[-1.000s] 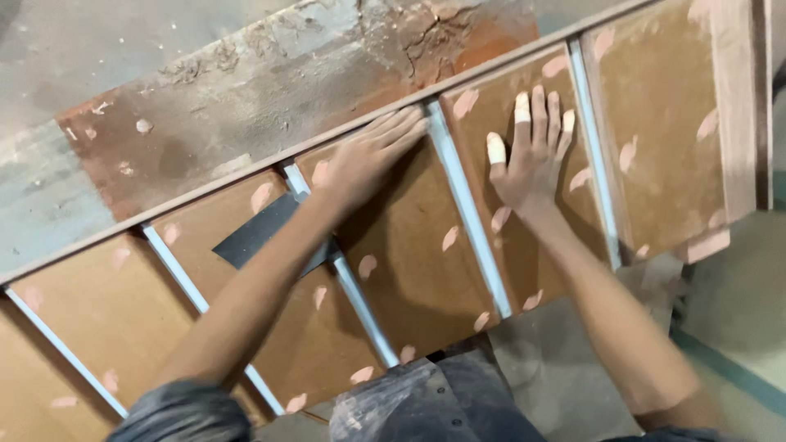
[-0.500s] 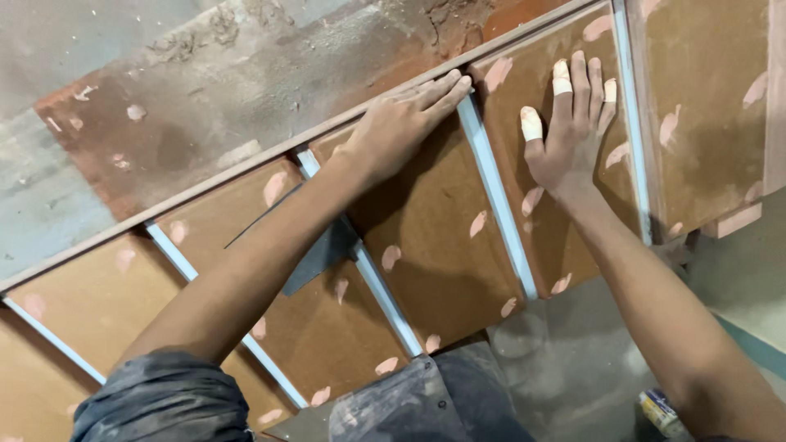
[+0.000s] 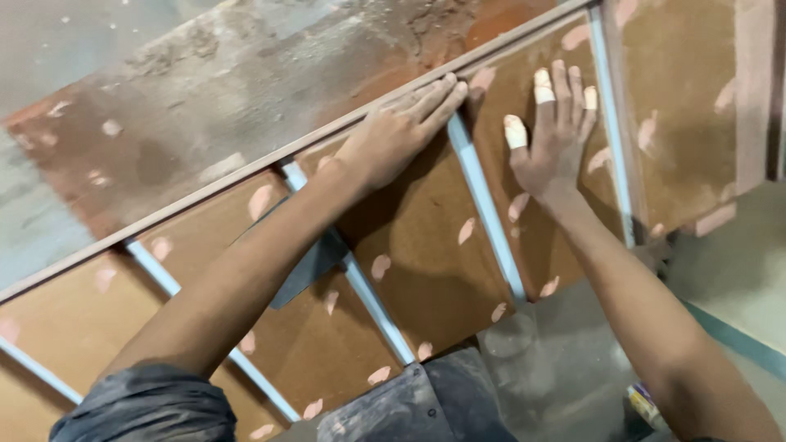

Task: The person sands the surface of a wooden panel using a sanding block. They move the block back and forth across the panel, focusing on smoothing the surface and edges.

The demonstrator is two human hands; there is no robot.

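Observation:
My left hand (image 3: 397,135) lies flat, fingers together, on the top edge of a brown board panel (image 3: 426,245) dotted with pink filler patches. My right hand (image 3: 553,135) presses flat, fingers spread, on the neighbouring panel (image 3: 532,237) to the right; several of its fingertips are wrapped in pale tape. A light blue strip (image 3: 483,205) separates the two panels and runs between my hands. Neither hand holds anything. A dark grey flat scraper-like piece (image 3: 315,262) lies on the panel under my left forearm.
A thin wooden rail (image 3: 246,176) borders the panels' top edge; beyond it is a dusty, reddish-stained work surface (image 3: 205,90). More brown panels with blue strips (image 3: 155,274) extend left and right (image 3: 679,123). Grey floor (image 3: 737,270) shows at lower right.
The view has drifted so both hands sit further right and higher in the picture. The hands stay flat on the same panels; the right hand's fingers are spread a little wider.

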